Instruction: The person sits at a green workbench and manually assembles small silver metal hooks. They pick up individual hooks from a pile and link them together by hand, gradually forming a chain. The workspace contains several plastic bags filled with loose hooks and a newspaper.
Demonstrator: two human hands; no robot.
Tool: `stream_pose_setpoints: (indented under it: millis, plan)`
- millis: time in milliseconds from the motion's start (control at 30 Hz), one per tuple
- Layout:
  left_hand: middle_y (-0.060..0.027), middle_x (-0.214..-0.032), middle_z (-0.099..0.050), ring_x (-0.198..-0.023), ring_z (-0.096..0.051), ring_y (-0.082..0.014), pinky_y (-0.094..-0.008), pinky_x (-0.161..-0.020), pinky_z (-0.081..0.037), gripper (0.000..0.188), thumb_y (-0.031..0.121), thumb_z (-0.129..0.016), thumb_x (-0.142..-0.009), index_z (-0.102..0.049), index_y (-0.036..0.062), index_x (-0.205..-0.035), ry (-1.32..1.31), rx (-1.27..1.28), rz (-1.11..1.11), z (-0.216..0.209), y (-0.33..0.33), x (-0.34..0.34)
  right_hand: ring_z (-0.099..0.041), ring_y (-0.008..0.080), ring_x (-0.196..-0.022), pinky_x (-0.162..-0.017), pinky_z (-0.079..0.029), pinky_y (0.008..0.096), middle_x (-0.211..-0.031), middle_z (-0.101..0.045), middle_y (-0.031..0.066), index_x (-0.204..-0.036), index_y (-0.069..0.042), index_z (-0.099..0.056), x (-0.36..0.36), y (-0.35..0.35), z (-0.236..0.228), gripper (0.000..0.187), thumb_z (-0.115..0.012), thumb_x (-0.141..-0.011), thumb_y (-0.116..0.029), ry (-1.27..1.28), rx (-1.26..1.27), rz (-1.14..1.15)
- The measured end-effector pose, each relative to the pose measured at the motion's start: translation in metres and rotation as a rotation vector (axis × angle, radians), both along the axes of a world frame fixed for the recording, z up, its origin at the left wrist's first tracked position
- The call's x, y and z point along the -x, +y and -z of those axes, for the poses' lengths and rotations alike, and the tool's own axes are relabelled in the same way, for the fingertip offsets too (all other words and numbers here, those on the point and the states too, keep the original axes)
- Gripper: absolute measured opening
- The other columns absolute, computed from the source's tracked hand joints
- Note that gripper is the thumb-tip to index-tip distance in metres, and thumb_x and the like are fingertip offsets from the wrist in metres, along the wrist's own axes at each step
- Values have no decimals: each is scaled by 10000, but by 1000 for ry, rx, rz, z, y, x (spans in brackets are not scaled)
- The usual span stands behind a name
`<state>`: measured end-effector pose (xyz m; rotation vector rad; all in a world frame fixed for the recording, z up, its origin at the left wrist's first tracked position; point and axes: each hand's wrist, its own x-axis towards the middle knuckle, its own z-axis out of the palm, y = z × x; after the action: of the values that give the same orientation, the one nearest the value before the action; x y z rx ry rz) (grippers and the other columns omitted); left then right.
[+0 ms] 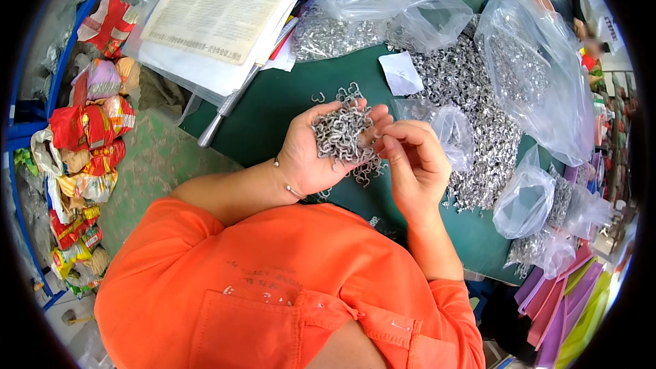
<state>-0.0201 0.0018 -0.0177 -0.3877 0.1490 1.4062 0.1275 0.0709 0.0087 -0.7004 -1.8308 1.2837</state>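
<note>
Cupped palm up over the green table [273,109], my left hand [304,150] holds a heap of small grey metal hooks [342,130], curved like an S or C. My right hand [417,160] is beside its fingertips, thumb and forefinger pinched together. What lies in that pinch is too small to make out. More hooks rest on the table just below my left hand, and a single one [318,98] lies apart beyond it. To the right spreads a large pile of shiny small metal parts [478,130], with a small clear bag [453,138] at its near side.
A newspaper [229,10] lies on papers at the far left, with a metal rod-like tool [222,116] along their edge. A white paper slip [400,73] and a large clear bag [540,75] lie by the pile. Colourful packets [89,126] line a blue rack leftward.
</note>
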Motion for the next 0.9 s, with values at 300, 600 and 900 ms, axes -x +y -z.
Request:
stream_pose_setpoints:
  millis: [300, 600, 900]
  plan:
    - [-195, -1230, -532, -1162, -514, -303, -430, -999, -412, 285, 237, -459, -915, -556, 24, -1078, 12, 53, -30, -7, 0, -1, -600, 197, -786, -656, -479, 281, -868, -619, 90, -909, -13, -640, -5, 6, 6, 175, -632, -772, 96, -244, -290, 111]
    - [-183, -1224, -541, -1208, -483, -314, -431, -1027, -385, 284, 229, -459, -916, -552, 25, -1091, 1, 24, -14, -6, 0, 1, -592, 153, -714, -607, -474, 247, -829, -629, 82, -850, -3, -652, -9, 2, 0, 104, -679, -765, 51, -129, -44, 178]
    - [-180, -1215, -546, -1223, -468, -330, -433, -1033, -380, 290, 226, -443, -924, -544, 24, -1105, -20, -28, 0, -11, 1, 1, -591, 118, -665, -571, -474, 221, -816, -643, 85, -828, 12, -651, -14, 0, 3, 78, -692, -767, 41, -70, -23, 145]
